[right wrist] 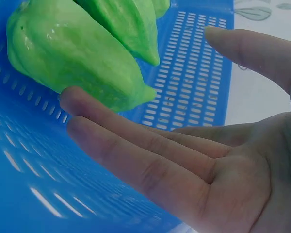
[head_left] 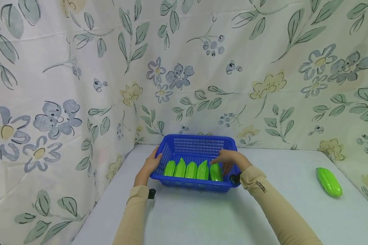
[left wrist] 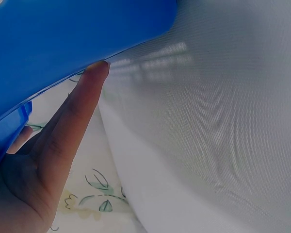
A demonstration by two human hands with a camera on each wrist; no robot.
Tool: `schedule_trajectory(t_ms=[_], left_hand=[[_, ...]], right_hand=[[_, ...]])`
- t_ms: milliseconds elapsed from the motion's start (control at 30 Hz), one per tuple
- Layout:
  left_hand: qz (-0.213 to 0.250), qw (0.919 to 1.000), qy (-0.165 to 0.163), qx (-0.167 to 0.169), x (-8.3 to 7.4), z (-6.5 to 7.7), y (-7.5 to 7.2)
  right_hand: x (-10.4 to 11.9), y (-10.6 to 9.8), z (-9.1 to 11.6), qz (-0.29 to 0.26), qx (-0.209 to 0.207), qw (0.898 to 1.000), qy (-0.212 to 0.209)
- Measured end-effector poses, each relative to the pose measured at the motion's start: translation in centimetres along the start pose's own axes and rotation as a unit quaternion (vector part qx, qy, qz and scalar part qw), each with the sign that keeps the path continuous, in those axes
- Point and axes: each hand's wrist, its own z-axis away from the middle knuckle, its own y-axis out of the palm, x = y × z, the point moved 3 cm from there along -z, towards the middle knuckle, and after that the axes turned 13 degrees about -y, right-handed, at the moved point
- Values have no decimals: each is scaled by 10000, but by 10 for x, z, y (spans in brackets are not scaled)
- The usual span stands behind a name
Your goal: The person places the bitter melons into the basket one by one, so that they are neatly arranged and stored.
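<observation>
A blue plastic basket with slotted walls stands on the table near the back. Inside it, several glossy green ribbed fruits, pointed at one end, lie side by side along the front wall. My left hand grips the basket's left rim; in the left wrist view one long finger presses along the blue edge. Over the right end of the basket hangs my right hand, its fingers extended and holding nothing. Those fingers are right beside the rightmost green fruit, the thumb spread apart.
Far to the right, another green fruit lies alone on the white table. A floral cloth hangs close behind the basket and along the left side. A small black object sits at the left cuff.
</observation>
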Motion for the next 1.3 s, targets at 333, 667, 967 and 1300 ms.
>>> schedule_trajectory(t_ms=[333, 667, 967, 1300], left_hand=[[51, 10000, 45, -66, 1, 2, -1], [54, 10000, -19, -7, 2, -2, 1], [9, 10000, 12, 19, 0, -1, 0], [-53, 10000, -2, -10, 0, -1, 0]], right_hand=[[3, 3, 4, 19, 144, 9999, -30], [2, 3, 3, -114, 288, 9994, -133], [3, 2, 7, 20, 60, 9997, -254], [-1, -6, 5, 76, -604, 9967, -542]])
